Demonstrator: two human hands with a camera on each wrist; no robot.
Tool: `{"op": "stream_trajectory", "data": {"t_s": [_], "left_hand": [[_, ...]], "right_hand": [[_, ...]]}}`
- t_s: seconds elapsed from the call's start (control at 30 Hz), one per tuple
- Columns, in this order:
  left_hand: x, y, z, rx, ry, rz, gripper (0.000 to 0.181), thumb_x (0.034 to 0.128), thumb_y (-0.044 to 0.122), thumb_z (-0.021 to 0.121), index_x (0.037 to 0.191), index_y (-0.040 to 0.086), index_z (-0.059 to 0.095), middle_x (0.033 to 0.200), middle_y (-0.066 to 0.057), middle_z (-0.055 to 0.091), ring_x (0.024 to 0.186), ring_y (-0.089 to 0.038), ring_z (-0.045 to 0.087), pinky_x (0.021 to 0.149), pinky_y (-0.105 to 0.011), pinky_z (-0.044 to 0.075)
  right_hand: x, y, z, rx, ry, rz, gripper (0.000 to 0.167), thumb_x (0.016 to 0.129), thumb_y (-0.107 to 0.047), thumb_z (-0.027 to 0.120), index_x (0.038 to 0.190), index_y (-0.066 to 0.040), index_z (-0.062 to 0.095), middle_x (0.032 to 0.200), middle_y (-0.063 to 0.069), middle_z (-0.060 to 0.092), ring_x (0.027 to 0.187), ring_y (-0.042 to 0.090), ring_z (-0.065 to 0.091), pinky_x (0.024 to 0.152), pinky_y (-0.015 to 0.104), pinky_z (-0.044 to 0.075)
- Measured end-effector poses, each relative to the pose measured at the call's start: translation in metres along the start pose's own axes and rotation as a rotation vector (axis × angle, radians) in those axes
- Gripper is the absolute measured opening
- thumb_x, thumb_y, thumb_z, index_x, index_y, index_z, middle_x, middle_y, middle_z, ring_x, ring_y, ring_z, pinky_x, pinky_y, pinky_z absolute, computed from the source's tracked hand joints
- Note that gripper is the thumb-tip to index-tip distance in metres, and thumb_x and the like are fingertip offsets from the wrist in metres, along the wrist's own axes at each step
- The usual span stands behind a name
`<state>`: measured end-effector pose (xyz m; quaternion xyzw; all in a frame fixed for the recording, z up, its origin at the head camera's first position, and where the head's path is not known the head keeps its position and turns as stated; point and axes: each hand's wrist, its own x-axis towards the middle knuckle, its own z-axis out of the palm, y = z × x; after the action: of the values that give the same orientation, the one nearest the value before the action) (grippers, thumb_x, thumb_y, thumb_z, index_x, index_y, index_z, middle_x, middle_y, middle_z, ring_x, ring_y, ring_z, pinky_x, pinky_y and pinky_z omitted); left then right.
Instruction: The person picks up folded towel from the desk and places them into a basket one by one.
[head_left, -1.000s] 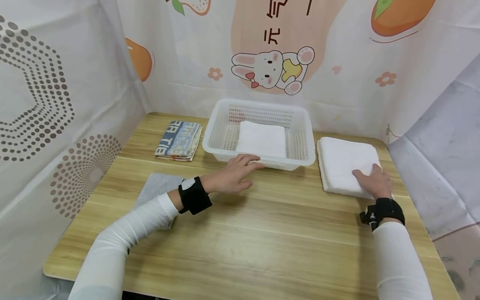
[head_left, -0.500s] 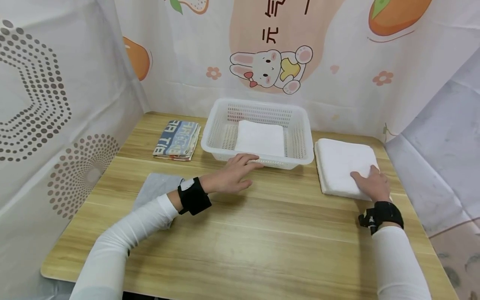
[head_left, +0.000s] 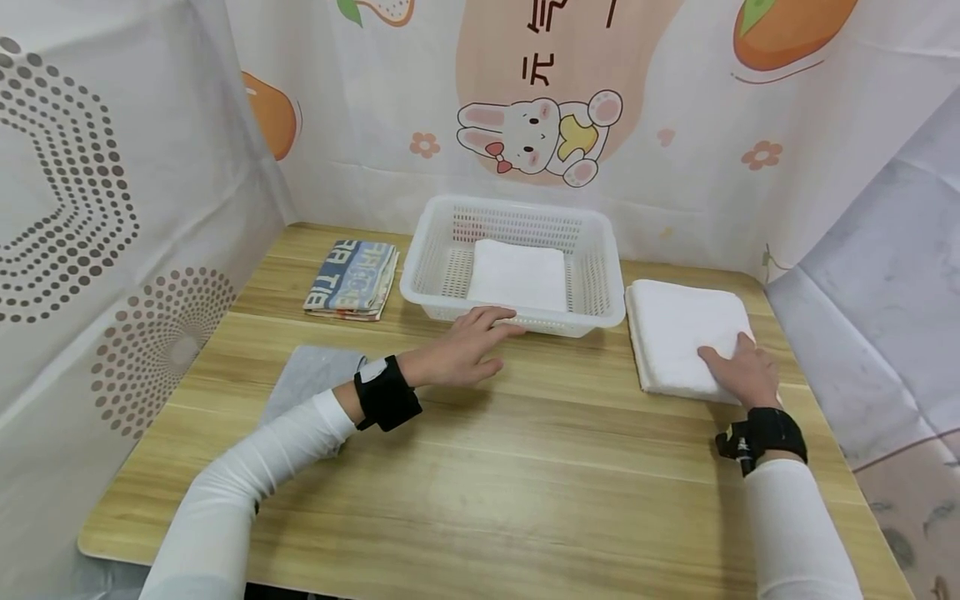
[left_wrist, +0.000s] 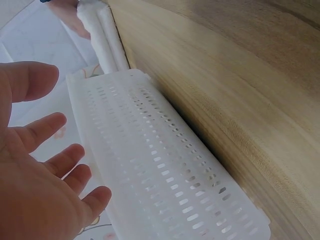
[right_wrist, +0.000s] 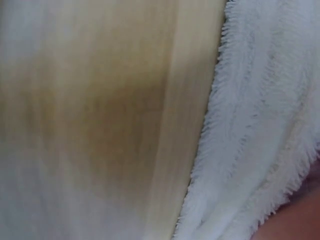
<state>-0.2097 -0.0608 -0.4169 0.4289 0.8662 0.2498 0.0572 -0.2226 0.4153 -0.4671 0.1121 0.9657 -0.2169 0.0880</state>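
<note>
My left hand (head_left: pixel 463 348) hovers at the front rim of a white perforated basket (head_left: pixel 517 324), fingers loosely spread; its palm and fingertips (left_wrist: pixel 80 172) show beside the basket in the left wrist view. Inside the basket lies a folded white cloth (head_left: pixel 519 277). At the right, a thick folded white towel (head_left: pixel 678 333) lies on the table, and my right hand (head_left: pixel 750 371) grips its near right corner. The thumb lies on top; the other fingers go over the right edge and are partly hidden. Close up, the right wrist view shows the towel's fluffy layered edge (right_wrist: pixel 255 115).
A folded blue patterned cloth (head_left: pixel 352 280) sits left of the basket. Partly under my left forearm lies a grey cloth (head_left: pixel 315 379). All stand on a wooden table (head_left: pixel 525 500), with a printed curtain (head_left: pixel 360 125) hanging behind it.
The white towel has slid slightly toward me along with my right hand. My left hand keeps its place before the basket. The head view has shifted a little.
</note>
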Motion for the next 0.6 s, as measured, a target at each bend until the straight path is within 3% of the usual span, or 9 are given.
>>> {"op": "stream_trajectory", "data": {"t_s": [0.6], "left_hand": [[0.001,0.000,0.003,0.004,0.021,0.000,0.050,0.0979,0.010,0.060,0.145,0.006,0.046,0.156,-0.019,0.030,0.144,-0.034,0.025,0.114,-0.054,0.025]], "right_hand": [[-0.016,-0.001,0.002,0.031,-0.054,0.025,0.100,0.099,-0.061,0.035,0.151,0.015,-0.006,0.147,0.051,-0.003,0.132,0.070,0.003,0.105,0.076,0.010]]}}
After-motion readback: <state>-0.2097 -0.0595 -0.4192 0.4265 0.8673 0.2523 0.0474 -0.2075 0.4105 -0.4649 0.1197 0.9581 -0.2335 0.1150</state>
